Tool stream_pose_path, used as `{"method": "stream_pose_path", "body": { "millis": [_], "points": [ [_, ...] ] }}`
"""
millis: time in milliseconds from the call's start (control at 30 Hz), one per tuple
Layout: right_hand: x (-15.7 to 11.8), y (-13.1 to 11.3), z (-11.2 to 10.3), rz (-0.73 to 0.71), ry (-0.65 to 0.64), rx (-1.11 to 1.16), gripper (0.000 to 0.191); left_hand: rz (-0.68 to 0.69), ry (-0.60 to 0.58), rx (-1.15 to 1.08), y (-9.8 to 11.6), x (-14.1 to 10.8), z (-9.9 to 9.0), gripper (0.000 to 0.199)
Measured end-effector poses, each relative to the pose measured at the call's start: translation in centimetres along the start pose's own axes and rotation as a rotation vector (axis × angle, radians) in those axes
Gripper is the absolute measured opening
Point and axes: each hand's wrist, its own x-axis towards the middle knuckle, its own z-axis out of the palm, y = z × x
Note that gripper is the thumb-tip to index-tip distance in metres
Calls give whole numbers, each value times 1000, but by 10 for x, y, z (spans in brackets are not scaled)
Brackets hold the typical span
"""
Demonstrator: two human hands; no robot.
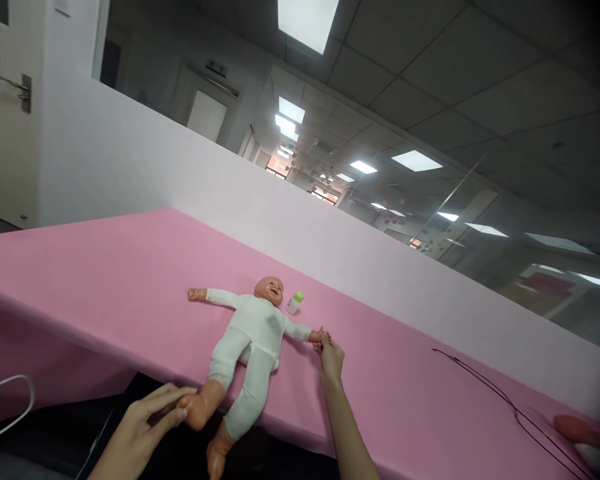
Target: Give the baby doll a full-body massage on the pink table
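A baby doll (257, 327) in a white cloth body lies on its back on the pink table (145, 267), its legs hanging over the front edge. My left hand (147, 423) has its thumb and fingers closed around the toes of one doll foot. With pinched fingers, my right hand (330, 357) holds the doll's small hand on the right side. The doll's other arm stretches out to the left, touched by neither hand. Beside the doll's head stands a small white bottle (295, 304) with a green cap.
Thin dark cables (500, 393) run across the table's right side toward an orange-brown object (580, 430), blurred at the edge. A white cable (25, 393) loops at the lower left. Behind the table rises a white wall (260, 200) with glass above.
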Motion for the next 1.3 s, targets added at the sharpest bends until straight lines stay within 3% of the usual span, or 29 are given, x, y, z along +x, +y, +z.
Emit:
{"method": "stream_pose_path", "body": {
  "millis": [133,233,300,367,467,533,600,733,867,967,1033,1100,1167,1233,1300],
  "points": [
    [-39,-43,37,-241,-267,-134,53,66,43,-78,35,73,22,33],
    [-78,-43,59,-318,-581,-320,47,112,123,-145,41,133,48,35],
    [-92,-34,64,-376,-565,-369,45,115,96,-153,32,160,64,33],
    [-86,-27,58,-330,-530,-331,45,109,51,-176,20,167,70,33],
    [-48,-24,34,-125,-404,-161,49,86,50,-192,12,136,57,35],
    [-17,-20,14,30,-176,-5,45,55,101,-140,14,95,37,35],
    [6,-12,-3,130,-33,73,38,30,46,-38,17,48,17,31],
    [18,12,-16,208,-7,70,33,22,-4,65,0,-24,0,30],
    [5,24,-10,209,5,77,33,63,79,109,-35,-50,16,23],
    [-27,15,-12,137,47,39,57,145,67,141,-45,-55,32,20],
    [-67,6,-19,20,3,-34,60,214,20,181,-44,-58,37,24],
    [-118,2,-29,-80,-206,-84,44,272,10,236,-38,-57,35,32],
    [-171,11,-39,-60,-468,-156,49,311,54,281,-30,-46,28,33],
    [-217,33,-48,11,-695,-326,59,332,126,320,-21,-21,17,26],
    [-250,64,-50,112,-761,-471,65,334,180,383,-11,18,6,24]
  ]
}}
